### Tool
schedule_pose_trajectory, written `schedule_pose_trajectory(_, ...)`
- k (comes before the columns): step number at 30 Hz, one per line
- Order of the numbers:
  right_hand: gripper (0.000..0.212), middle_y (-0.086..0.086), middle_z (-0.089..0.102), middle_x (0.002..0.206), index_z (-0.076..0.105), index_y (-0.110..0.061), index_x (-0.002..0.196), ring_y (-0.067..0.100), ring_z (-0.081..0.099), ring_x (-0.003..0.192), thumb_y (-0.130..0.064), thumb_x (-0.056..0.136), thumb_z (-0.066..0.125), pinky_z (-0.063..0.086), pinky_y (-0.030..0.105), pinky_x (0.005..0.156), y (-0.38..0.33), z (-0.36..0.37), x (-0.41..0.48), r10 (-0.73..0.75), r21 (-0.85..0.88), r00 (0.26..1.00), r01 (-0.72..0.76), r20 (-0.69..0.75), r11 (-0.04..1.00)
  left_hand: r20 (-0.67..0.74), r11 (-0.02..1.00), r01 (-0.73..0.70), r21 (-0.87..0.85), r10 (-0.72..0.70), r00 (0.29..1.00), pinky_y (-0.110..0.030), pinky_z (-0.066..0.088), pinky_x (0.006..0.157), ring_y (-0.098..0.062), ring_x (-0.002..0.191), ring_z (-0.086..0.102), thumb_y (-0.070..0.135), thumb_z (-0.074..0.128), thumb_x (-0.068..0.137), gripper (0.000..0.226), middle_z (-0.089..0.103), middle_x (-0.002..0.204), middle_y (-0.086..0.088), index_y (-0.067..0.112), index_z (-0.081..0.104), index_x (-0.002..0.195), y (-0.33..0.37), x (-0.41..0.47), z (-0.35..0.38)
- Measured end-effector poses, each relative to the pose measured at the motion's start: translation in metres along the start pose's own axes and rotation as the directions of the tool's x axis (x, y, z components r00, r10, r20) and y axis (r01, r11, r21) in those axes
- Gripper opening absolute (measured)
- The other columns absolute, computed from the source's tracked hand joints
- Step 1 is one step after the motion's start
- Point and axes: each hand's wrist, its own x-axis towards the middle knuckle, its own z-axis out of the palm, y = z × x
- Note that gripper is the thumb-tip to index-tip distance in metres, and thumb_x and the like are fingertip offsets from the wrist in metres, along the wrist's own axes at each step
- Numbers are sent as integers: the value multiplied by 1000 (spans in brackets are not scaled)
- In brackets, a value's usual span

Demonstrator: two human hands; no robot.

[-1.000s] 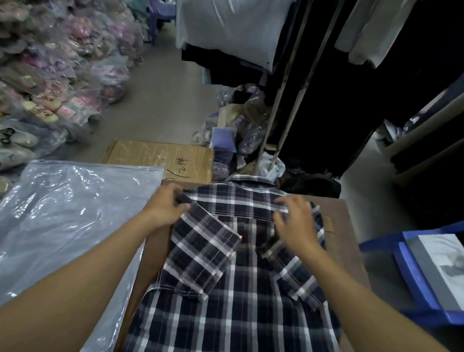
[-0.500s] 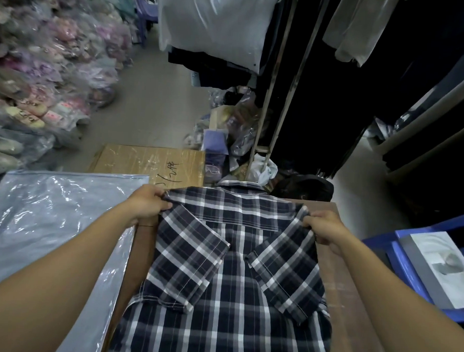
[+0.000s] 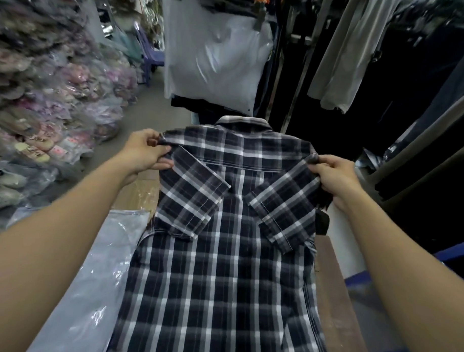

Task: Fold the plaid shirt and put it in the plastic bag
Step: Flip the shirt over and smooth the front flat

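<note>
The dark plaid shirt [image 3: 231, 228] shows its back, with both short sleeves folded in over the middle and the collar at the top. Its upper part is raised off the brown table [image 3: 336, 311]; the lower part still hangs down over it. My left hand [image 3: 145, 154] pinches the left shoulder and my right hand [image 3: 333, 174] pinches the right shoulder. The clear plastic bag [image 3: 90, 289] lies flat to the left of the shirt.
Bagged slippers [image 3: 44, 103] are piled high along the left. A cardboard box [image 3: 135, 196] sits beyond the bag. Hanging clothes and a plastic-covered garment [image 3: 216, 56] fill the back and right. A blue chair [image 3: 454, 254] stands at the right edge.
Both hands moved out to the shoulders, gripped them and lifted the top of the shirt off the table. The view tilted upward.
</note>
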Motion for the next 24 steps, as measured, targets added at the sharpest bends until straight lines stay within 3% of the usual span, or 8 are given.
schedule_pose_trajectory(4, 14, -1, 67, 79, 73, -15, 105, 5, 61, 57, -12, 93, 65, 50, 18, 53, 5, -3, 1, -20, 25, 1000, 19, 22, 1000, 25, 992, 22, -127, -19, 1000, -26, 62, 66, -12, 61, 74, -2, 50, 97, 18, 62, 94, -17, 13, 51, 88, -8, -5, 0)
schedule_pose_trajectory(10, 11, 12, 72, 97, 69, -9, 102, 25, 76, 85, -4, 94, 63, 63, 30, 73, 47, -18, -36, 120, 218, 971, -166, 208, 962, 221, 944, 170, -284, -107, 969, -29, 59, 85, -32, 107, 68, -10, 56, 88, 14, 64, 117, -28, 1, 58, 96, -59, -53, -17)
schedule_pose_trajectory(13, 14, 25, 71, 107, 67, 5, 104, 34, 70, 101, 3, 93, 59, 60, 33, 83, 69, -24, -60, 147, 248, 941, -228, 305, 942, 325, 927, 224, -300, -122, 938, -40, 52, 97, -39, 115, 62, -7, 78, 68, 50, 60, 124, -35, -15, 57, 113, -88, -86, -32)
schedule_pose_trajectory(15, 16, 30, 66, 111, 66, 10, 102, 36, 64, 107, 5, 93, 54, 57, 35, 89, 83, -29, -76, 172, 279, 916, -282, 361, 918, 408, 895, 281, -346, -126, 904, -42, 48, 102, -39, 120, 59, 7, 89, 59, 75, 59, 129, -33, -18, 54, 121, -104, -106, -41)
schedule_pose_trajectory(17, 23, 30, 64, 111, 68, 10, 93, 37, 60, 108, 7, 93, 45, 52, 42, 99, 95, -34, -92, 200, 320, 884, -352, 423, 880, 437, 851, 333, -405, -139, 889, -39, 51, 101, -34, 114, 65, 27, 94, 54, 78, 65, 122, -26, -16, 63, 112, -114, -126, -45)
schedule_pose_trajectory(19, 34, 22, 70, 96, 68, 3, 78, 33, 62, 96, -1, 93, 39, 48, 44, 96, 104, -38, -108, 252, 353, 864, -422, 436, 835, 404, 827, 385, -411, -213, 890, -37, 59, 86, -28, 89, 71, 45, 87, 61, 62, 71, 102, -20, -7, 72, 91, -125, -143, -42)
schedule_pose_trajectory(21, 32, 11, 66, 73, 61, -4, 69, 26, 60, 75, -17, 95, 46, 49, 42, 82, 116, -38, -123, 334, 332, 872, -453, 359, 827, 306, 832, 404, -379, -299, 904, -37, 60, 73, -26, 76, 70, 39, 74, 73, 46, 70, 97, -22, -4, 69, 85, -139, -155, -34)
schedule_pose_trajectory(24, 40, 8, 60, 65, 64, -9, 62, 24, 54, 63, -42, 80, 77, 47, 36, 65, 137, -34, -143, 359, 33, 915, -371, 185, 928, 196, 858, 410, -310, -365, 910, -41, 59, 75, -30, 83, 69, 22, 81, 67, 33, 68, 109, -32, 0, 64, 86, -158, -172, -24)
